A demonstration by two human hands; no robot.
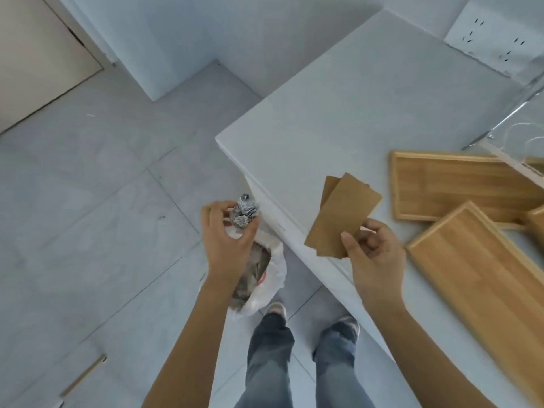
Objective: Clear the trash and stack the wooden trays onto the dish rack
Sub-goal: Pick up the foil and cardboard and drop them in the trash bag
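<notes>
My left hand (225,240) is closed on crumpled silver foil (244,212) and the rim of a white plastic trash bag (266,285), which hangs off the counter's left edge above the floor. My right hand (372,254) pinches two flat brown cardboard pieces (338,216) over the counter's front edge. A large wooden tray (459,187) lies on the white counter (353,113) to the right. A second wooden tray (482,263) rests tilted against the first one's near side. A white dish rack (527,160) shows at the right edge, partly over the first tray.
A third wooden piece (537,222) pokes in at the far right. A white wall socket panel (494,36) sits at the back right. Grey tiled floor (88,201) spreads to the left, with a thin wooden stick (84,375) lying on it. My legs (294,363) stand below.
</notes>
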